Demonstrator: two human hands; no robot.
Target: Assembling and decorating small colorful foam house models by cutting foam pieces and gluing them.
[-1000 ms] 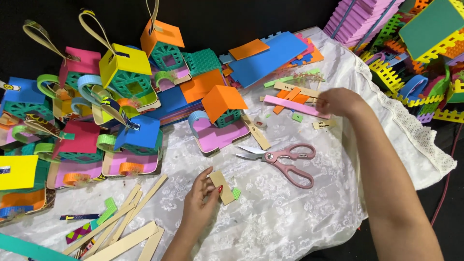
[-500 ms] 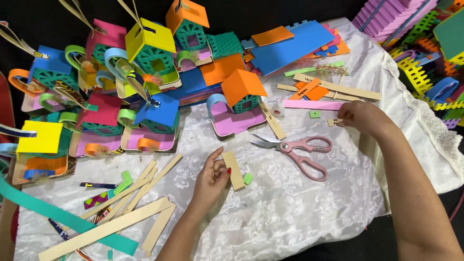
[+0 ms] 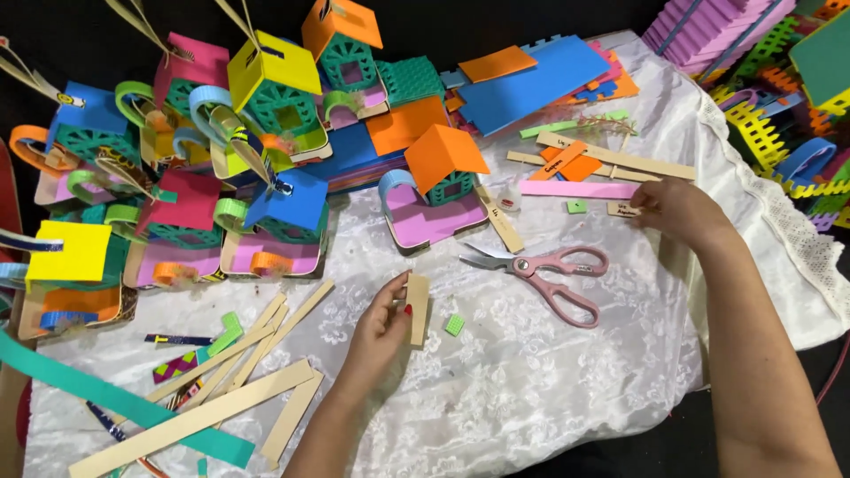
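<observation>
The left hand (image 3: 376, 332) pinches a short tan strip (image 3: 417, 308) upright near the pink scissors (image 3: 549, 270), while the right hand (image 3: 677, 208), far right, seemingly grips a small tan piece (image 3: 622, 210).

Pink scissors (image 3: 551, 273) lie open on the white lace-covered surface (image 3: 567, 389), colourful foam houses (image 3: 266, 168) crowded behind, tan strips (image 3: 226, 389) nearby.

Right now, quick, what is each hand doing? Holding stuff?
Left hand: fingers closed on a short tan strip, held upright over the white cloth.
Right hand: fingers curled at a small tan piece; whether it grips it cannot be told.
</observation>
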